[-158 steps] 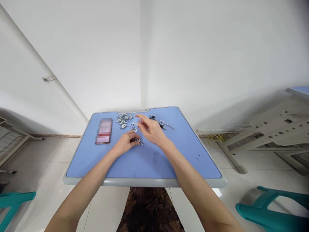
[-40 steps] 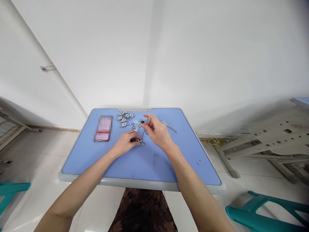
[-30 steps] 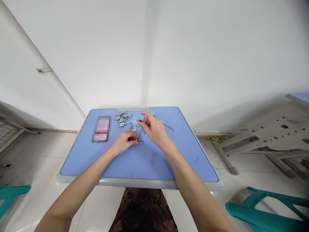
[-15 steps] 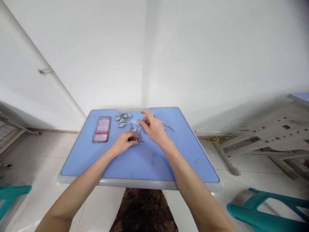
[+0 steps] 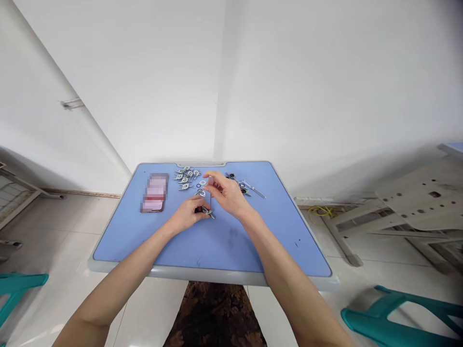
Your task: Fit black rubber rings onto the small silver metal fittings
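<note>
- Filling the background, a white wall (image 5: 152, 82) with a vertical corner band stands behind the work; a pale desk frame (image 5: 401, 207) lies to the right, above a tiled floor (image 5: 68, 241).
- Blue-topped bench (image 5: 231, 248) with a rounded grey rim, its far edge near the wall; it bears all the small items.
- Teal stools on the floor: one at the right (image 5: 372, 308), one, partly cut off, at the left (image 5: 21, 282).
- Left hand (image 5: 190, 212), low over the bench, pinching a small metal part between thumb and fingers.
- Right hand (image 5: 227, 195), raised slightly farther from the body, gripping a slim tool by its pinkish handle (image 5: 210, 181).
- Governing relation: the tool's long axis runs almost upright, shaft downward to the metal part (image 5: 207, 211), which lies below the right hand, toward the body and leftward. The left hand is nearer to it. A narrow end projects rightward and bodyward from the fingertips; whether the tool's tip touches cannot be told.
- Phone (image 5: 155, 193), flat at the left, screen blurred.
- Pile of metal fittings (image 5: 185, 178), beyond the left hand.
- Dark fittings (image 5: 244, 191) and slim rods (image 5: 254, 189), beyond the right hand.
- Flat plate (image 5: 203, 182) and dark ring (image 5: 198, 185), between the pile and the right hand.
</note>
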Motion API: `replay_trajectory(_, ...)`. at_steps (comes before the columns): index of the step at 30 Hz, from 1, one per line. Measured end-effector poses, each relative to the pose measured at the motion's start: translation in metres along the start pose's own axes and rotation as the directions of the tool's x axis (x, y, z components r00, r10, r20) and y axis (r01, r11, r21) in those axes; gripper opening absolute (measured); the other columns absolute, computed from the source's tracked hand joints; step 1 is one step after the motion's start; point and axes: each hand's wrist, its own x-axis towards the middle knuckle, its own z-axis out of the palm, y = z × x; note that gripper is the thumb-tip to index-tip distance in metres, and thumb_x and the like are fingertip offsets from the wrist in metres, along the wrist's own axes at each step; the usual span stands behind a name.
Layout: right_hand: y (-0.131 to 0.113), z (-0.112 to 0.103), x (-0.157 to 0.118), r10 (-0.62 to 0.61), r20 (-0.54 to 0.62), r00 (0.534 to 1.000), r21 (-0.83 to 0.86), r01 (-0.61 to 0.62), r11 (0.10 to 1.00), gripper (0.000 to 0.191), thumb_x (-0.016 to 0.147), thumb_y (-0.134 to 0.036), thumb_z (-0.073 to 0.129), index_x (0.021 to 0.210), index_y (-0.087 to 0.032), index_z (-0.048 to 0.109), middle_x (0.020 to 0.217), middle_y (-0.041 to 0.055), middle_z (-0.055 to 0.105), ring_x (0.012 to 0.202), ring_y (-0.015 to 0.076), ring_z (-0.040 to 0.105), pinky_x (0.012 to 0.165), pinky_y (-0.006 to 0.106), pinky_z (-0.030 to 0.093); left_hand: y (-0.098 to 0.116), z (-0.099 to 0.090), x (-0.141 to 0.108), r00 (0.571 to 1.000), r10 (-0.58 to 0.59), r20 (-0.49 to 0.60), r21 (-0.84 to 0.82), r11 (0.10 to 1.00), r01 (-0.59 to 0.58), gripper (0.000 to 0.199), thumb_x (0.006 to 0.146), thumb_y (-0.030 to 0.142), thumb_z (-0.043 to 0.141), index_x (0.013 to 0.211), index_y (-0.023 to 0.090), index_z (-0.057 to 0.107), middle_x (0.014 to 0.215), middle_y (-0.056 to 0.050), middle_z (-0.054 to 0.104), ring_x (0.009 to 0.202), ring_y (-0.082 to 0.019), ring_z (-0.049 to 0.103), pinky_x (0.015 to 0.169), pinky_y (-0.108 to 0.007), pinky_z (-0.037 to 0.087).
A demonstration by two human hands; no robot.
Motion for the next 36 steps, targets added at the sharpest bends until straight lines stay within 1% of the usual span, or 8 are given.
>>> replay_trajectory(6, -0.001, 0.000, -0.002, -0.005, 0.059, 0.998, 0.077, 0.000, 0.997, 0.019, 0.088, -0.022, 0.048, 0.106, -0.025, 0.054, 0.071, -0.0031, 0.056, 0.062, 0.0127, 0.056, 0.063, 0.026, 0.048, 0.001, 0.000, 0.001, 1.000, -0.031, -0.002, 0.020, 0.999, 0.031, 0.008, 0.074, 0.018, 0.067, 0.082, 0.018, 0.065, 0.081, 0.000, 0.058, 0.071, -0.015, 0.053, 0.067, -0.027, 0.044)
replay_trajectory(11, 0.005, 0.007, -0.004, 0.019, -0.124, 0.992, -0.062, -0.027, 0.998, 0.016, 0.087, -0.028, 0.055, 0.102, -0.022, 0.053, 0.061, -0.0051, 0.052, 0.050, 0.0117, 0.047, 0.054, 0.025, 0.042, 0.000, 0.003, 0.000, 0.999, -0.035, -0.019, 0.022, 0.999, 0.036, 0.008, 0.074, 0.018, 0.067, 0.082, 0.018, 0.065, 0.082, 0.000, 0.058, 0.072, -0.015, 0.053, 0.068, -0.027, 0.044)
replay_trajectory(13, 0.005, 0.007, -0.005, -0.010, -0.143, 0.990, -0.120, -0.007, 0.993, 0.018, 0.088, -0.028, 0.055, 0.104, -0.022, 0.053, 0.061, -0.0049, 0.052, 0.050, 0.0117, 0.046, 0.053, 0.025, 0.041, 0.001, 0.003, 0.000, 0.999, -0.027, -0.025, 0.017, 0.999, 0.028, 0.008, 0.074, 0.018, 0.068, 0.082, 0.017, 0.066, 0.082, 0.000, 0.057, 0.072, -0.015, 0.053, 0.068, -0.027, 0.043)
replay_trajectory(17, 0.000, 0.000, -0.007, -0.071, -0.043, 0.997, -0.098, 0.066, 0.993, 0.029, 0.094, -0.024, 0.039, 0.120, -0.021, 0.051, 0.080, 0.0018, 0.061, 0.061, 0.0127, 0.055, 0.061, 0.027, 0.047, 0.002, 0.004, 0.000, 0.999, -0.022, -0.030, 0.030, 0.999, 0.022, 0.008, 0.074, 0.018, 0.068, 0.082, 0.017, 0.066, 0.081, 0.000, 0.057, 0.072, -0.014, 0.053, 0.068, -0.027, 0.042)
replay_trajectory(19, 0.000, -0.003, -0.008, -0.070, -0.044, 0.997, -0.042, 0.068, 0.997, 0.032, 0.095, -0.023, 0.035, 0.123, -0.022, 0.052, 0.086, 0.0036, 0.063, 0.064, 0.0130, 0.058, 0.064, 0.028, 0.049, 0.002, 0.004, 0.001, 0.999, -0.017, -0.031, 0.045, 0.999, 0.018, 0.007, 0.075, 0.018, 0.067, 0.082, 0.017, 0.066, 0.080, 0.000, 0.056, 0.072, -0.015, 0.052, 0.067, -0.027, 0.042)
replay_trajectory(23, 0.002, -0.003, -0.007, -0.052, -0.116, 0.992, 0.005, 0.053, 0.999, 0.027, 0.092, -0.027, 0.045, 0.116, -0.023, 0.058, 0.079, 0.0015, 0.061, 0.065, 0.0135, 0.058, 0.063, 0.028, 0.049, 0.001, 0.005, 0.000, 0.999, -0.015, -0.033, 0.046, 0.999, 0.016, 0.007, 0.076, 0.018, 0.067, 0.082, 0.017, 0.066, 0.081, 0.000, 0.057, 0.073, -0.015, 0.053, 0.067, -0.027, 0.042)
replay_trajectory(31, 0.002, 0.004, -0.008, -0.066, -0.238, 0.969, -0.172, 0.024, 0.985, 0.017, 0.087, -0.036, 0.058, 0.094, -0.020, 0.060, 0.065, -0.0018, 0.054, 0.053, 0.0117, 0.047, 0.056, 0.026, 0.042, 0.003, 0.005, 0.000, 0.999, -0.029, -0.037, 0.044, 0.999, 0.031, 0.006, 0.075, 0.018, 0.068, 0.081, 0.018, 0.066, 0.081, 0.000, 0.057, 0.074, -0.015, 0.053, 0.068, -0.027, 0.042)
replay_trajectory(36, 0.003, 0.003, -0.010, -0.071, -0.183, 0.980, -0.085, 0.057, 0.995, 0.023, 0.092, -0.029, 0.049, 0.113, -0.022, 0.055, 0.073, -0.0003, 0.059, 0.059, 0.0130, 0.053, 0.061, 0.026, 0.045, 0.003, 0.006, -0.001, 0.999, -0.023, -0.047, 0.056, 0.998, 0.025, 0.005, 0.076, 0.018, 0.066, 0.081, 0.018, 0.066, 0.083, -0.001, 0.058, 0.075, -0.015, 0.053, 0.069, -0.027, 0.043)
